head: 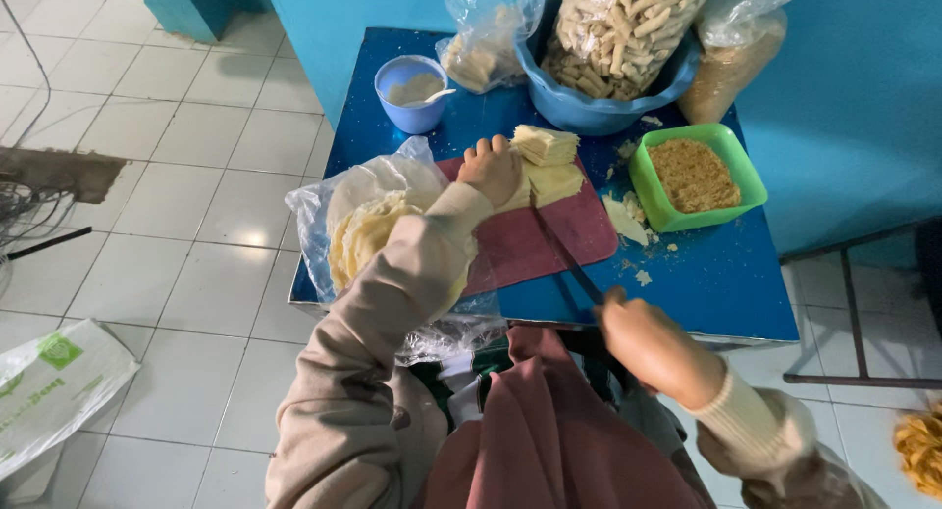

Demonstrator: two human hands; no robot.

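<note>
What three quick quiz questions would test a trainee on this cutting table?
1. True or false: the right hand holds a knife.
2. What does the left hand press on? A) stack of pale sheets B) green tub C) small blue cup
3. The sheets lie on a ___ cutting board.

Key: 1 true; 2 A; 3 red.

Clear bags (618,28); white-green floor sack (54,386)
</note>
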